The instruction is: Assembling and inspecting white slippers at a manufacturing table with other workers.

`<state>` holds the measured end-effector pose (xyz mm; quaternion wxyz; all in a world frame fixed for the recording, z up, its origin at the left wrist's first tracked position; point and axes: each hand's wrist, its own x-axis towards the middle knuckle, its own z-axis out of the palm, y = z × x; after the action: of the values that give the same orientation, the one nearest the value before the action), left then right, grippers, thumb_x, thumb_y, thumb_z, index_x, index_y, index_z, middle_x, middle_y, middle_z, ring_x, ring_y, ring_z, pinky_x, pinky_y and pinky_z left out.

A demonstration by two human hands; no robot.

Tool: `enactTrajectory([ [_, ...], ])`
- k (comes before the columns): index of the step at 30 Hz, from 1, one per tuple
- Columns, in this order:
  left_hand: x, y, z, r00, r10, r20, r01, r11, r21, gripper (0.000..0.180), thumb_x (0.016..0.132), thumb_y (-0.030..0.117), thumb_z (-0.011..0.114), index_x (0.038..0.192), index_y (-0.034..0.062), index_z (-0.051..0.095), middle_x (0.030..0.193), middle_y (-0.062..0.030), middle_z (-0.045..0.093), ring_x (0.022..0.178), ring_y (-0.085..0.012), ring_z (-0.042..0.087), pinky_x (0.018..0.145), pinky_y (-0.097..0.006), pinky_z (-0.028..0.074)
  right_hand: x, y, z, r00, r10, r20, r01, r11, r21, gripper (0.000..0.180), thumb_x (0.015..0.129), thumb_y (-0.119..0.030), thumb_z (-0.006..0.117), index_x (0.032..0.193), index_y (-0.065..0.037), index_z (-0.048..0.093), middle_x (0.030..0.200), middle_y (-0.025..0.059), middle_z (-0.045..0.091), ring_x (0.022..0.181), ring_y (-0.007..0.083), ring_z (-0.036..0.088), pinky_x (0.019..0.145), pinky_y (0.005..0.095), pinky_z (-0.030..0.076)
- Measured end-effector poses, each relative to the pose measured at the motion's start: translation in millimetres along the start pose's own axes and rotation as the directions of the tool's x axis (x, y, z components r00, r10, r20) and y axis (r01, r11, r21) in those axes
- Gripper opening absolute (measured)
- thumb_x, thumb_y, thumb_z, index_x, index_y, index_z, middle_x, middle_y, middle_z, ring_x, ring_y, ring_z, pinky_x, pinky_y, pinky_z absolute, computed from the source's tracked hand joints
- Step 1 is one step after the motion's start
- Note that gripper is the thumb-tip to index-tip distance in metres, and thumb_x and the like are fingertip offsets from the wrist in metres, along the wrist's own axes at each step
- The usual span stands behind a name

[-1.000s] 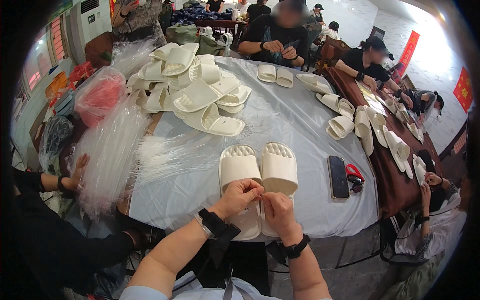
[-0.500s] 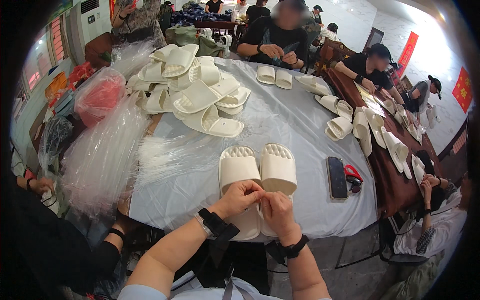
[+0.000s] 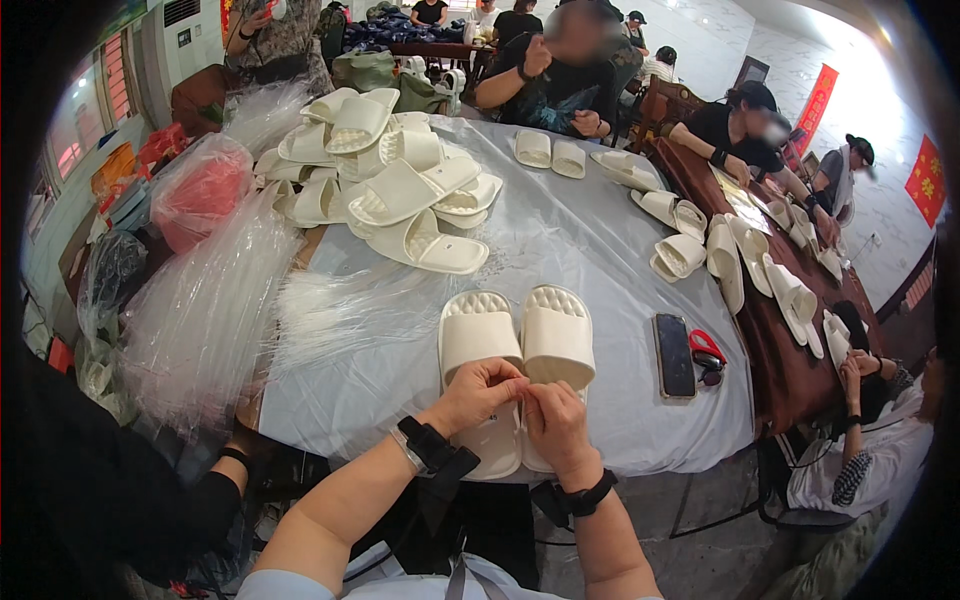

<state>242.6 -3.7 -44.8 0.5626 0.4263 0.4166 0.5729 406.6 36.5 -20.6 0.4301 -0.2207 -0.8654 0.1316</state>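
Observation:
A pair of cream slide slippers lies side by side in front of me, toes pointing away. My left hand (image 3: 478, 393) is over the left slipper (image 3: 480, 335), its thumb and fingertips pinched together. Meeting it fingertip to fingertip, my right hand (image 3: 558, 422) is closed in a pinch above the right slipper (image 3: 557, 335). Whatever sits between the fingers is too small to make out. Beyond the slippers, to the left, thin clear plastic strands (image 3: 335, 315) are spread on the grey-white sheeted table (image 3: 590, 240).
A heap of cream slippers (image 3: 400, 190) rises at the far left, beside clear plastic bags (image 3: 205, 320). On the right lie a phone (image 3: 675, 355) and red-handled scissors (image 3: 708, 345). More slippers (image 3: 725, 262) line the right edge. Other people work around the table.
My hands stay pinched together in nearly the same place. Across the table, a person has raised one hand and holds dark plastic lower in the other. The person at far left has shifted.

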Motion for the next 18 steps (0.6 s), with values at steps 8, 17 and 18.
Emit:
enactTrajectory([
  [8, 0.3, -0.3, -0.8, 1.000, -0.015, 0.009, 0.014, 0.999, 0.041, 0.011, 0.090, 0.010, 0.065, 0.096, 0.0008, 0.064, 0.090, -0.0033, 0.066, 0.080, -0.0085, 0.062, 0.074, -0.022, 0.053, -0.9, 1.5, 0.2, 1.000, 0.003, -0.019, -0.002, 0.999, 0.054, 0.012, 0.077, 0.004, 0.063, 0.086, -0.002, 0.059, 0.073, 0.0120, 0.060, 0.067, 0.0313, 0.057, 0.059, 0.0396, 0.047],
  [17, 1.0, 1.8, -1.8, 0.998, -0.046, 0.038, 0.042, 0.994, 0.100, 0.011, 0.091, 0.011, 0.063, 0.096, 0.0001, 0.064, 0.091, -0.0039, 0.065, 0.082, -0.0092, 0.062, 0.076, -0.024, 0.054, -2.1, 1.9, -1.0, 1.000, 0.006, 0.007, -0.006, 0.997, 0.071, 0.013, 0.076, 0.005, 0.062, 0.086, -0.002, 0.059, 0.074, 0.0122, 0.060, 0.066, 0.0312, 0.057, 0.058, 0.0393, 0.046],
  [18, 1.2, 1.5, -2.7, 0.998, -0.049, 0.050, 0.044, 0.993, 0.107, 0.012, 0.091, 0.011, 0.063, 0.096, 0.0000, 0.064, 0.091, -0.0040, 0.065, 0.082, -0.0092, 0.062, 0.076, -0.024, 0.054, -2.2, 2.0, -0.5, 1.000, 0.009, 0.006, -0.009, 0.997, 0.076, 0.012, 0.077, 0.005, 0.063, 0.086, -0.002, 0.059, 0.074, 0.0122, 0.060, 0.066, 0.0313, 0.057, 0.058, 0.0392, 0.046],
])
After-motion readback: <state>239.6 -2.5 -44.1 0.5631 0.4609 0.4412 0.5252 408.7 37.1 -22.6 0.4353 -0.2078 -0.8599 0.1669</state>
